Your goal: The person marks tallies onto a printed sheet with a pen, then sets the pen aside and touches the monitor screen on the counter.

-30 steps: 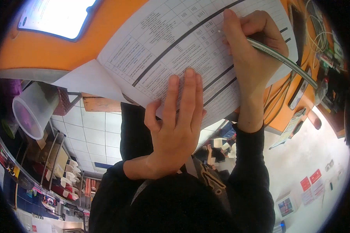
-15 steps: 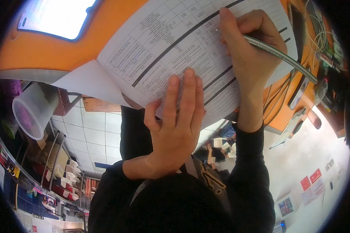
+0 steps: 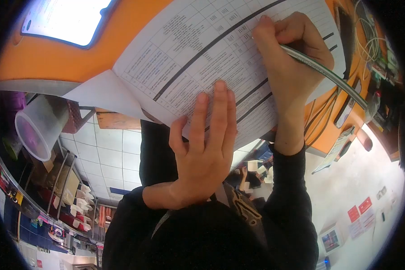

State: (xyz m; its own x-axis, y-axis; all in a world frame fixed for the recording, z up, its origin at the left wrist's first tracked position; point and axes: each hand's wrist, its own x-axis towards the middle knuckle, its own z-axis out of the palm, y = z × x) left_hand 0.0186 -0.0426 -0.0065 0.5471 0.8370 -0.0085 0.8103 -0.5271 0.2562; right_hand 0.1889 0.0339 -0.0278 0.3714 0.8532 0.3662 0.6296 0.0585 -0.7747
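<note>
A printed form [image 3: 166, 58] with tables, dark bars and handwritten tally marks lies on the orange table, its lower-left corner bent over the edge. My left hand [image 3: 204, 148] rests on the lower part of the sheet, fingers stretched out and slightly spread. Over the right half of the page, my right hand [image 3: 292, 58] is closed around a silvery-green pen [image 3: 326, 72]. The pen's back end points down and to the right; its tip is hidden behind my fingers.
A phone with a lit screen [image 3: 63, 20] lies on the orange table [image 3: 45, 63] at upper left. Cables [image 3: 321, 112] and small items crowd the right side. Below the table's left edge stands a translucent plastic tub [image 3: 40, 128]. Another person's arm [image 3: 243, 179] shows in the background.
My right hand with the pen has shifted slightly down, and the pen's tip has gone from sight. My left hand has barely moved on the paper.
</note>
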